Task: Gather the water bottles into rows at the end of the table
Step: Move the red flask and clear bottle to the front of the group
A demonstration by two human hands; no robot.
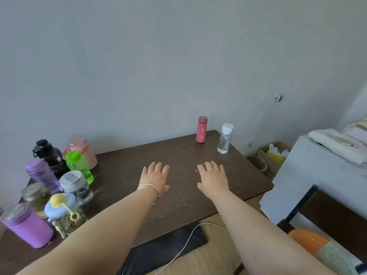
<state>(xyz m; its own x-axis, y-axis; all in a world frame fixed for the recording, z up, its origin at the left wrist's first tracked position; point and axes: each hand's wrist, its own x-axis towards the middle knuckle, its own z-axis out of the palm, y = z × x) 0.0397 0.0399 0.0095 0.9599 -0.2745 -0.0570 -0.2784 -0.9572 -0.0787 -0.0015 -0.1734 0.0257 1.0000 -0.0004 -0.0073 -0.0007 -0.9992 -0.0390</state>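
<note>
On the dark table (178,205), left hand (155,178) and right hand (213,178) lie flat, empty; bottle lettering unreadable.

Bright bottles on my dark brown table (178,147)

At the far right corner stand a coral-red flask (201,130) with a grey top and a clear bottle (224,138) with a white cap; along the left edge I see a smoky black jug (49,153), a pale pink one (84,153), a neon green bottle (79,166), a translucent lilac bottle (40,173), a clear tumbler (76,187) with a grey lid, a jar (35,196) of greenish liquid under a silver lid, a solid purple flask (27,227) – steel-topped – and a clear cup (63,213) with a pale blue lid and yellow knob. On my left wrist sits a silver bangle (152,190).
</note>
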